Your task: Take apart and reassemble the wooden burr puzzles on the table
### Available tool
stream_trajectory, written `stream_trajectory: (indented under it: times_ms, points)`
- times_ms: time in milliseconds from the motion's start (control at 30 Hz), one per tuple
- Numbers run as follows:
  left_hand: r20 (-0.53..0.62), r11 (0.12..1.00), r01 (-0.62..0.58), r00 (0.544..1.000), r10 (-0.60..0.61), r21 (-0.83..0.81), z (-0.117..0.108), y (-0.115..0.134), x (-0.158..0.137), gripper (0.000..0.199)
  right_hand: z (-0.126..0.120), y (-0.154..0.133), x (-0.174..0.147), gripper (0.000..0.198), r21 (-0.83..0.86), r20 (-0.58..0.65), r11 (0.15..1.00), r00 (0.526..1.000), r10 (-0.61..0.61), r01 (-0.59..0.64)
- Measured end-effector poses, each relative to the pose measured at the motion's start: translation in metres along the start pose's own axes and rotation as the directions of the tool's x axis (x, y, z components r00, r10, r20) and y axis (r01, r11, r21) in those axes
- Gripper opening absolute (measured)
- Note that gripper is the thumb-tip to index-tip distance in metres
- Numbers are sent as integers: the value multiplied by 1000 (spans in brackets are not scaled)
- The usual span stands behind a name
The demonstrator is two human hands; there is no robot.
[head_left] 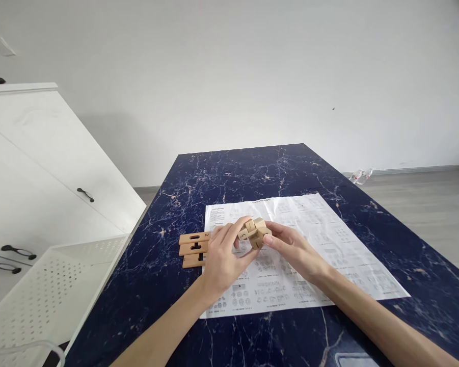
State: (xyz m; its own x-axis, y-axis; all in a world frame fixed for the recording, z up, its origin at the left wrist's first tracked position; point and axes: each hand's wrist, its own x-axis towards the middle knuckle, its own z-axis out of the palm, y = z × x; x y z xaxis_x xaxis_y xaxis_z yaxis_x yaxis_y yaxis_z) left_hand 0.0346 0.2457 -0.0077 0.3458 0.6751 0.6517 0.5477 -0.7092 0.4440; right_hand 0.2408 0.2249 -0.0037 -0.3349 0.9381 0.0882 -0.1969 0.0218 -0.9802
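Between my two hands is a small wooden block puzzle (255, 233), its pale pieces interlocked at angles, some with dark marks on their ends. My left hand (226, 254) grips it from the left with thumb and fingers curled around. From the right, my right hand (292, 248) pinches it, the thumb on a near piece. Below lies a large creased instruction sheet (351, 265) printed with small diagrams. Flat wooden puzzle pieces (191, 249) with dark slots lie side by side left of my left hand, their right ends partly hidden by it.
The dark blue marble-patterned table (229, 178) reaches toward a pale wall. On the left stand a white cabinet (61, 153) with black handles and a white perforated bin (57, 280). A clear item with red marks (361, 176) shows beyond the table's right edge.
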Motion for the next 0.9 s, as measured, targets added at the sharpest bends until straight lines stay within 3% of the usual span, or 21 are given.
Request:
stream_trajectory:
  times_ms: [133, 300, 533, 700, 900]
  points:
    - [25, 999, -54, 998, 54, -6, 0, -3, 0, 61, -4, 0, -1, 50, -18, 42, 999, 999, 30, -29]
    - [112, 999, -9, 994, 14, -38, -1, -5, 2, 66, -8, 5, 0, 48, 10, 73, 998, 995, 62, -63]
    - [128, 998, -31, 991, 37, -47, -8, -2, 5, 62, -3, 3, -1, 46, -33, 72, 998, 996, 50, -48]
    - [86, 985, 20, 996, -5, -174, -10, 3, 8, 58, -3, 5, 1, 48, 85, 109, 996, 994, 9, -18]
    - [168, 975, 87, 984, -53, -203, -11, 6, 5, 59, -4, 10, 1, 46, 108, 84, 992, 995, 62, -71]
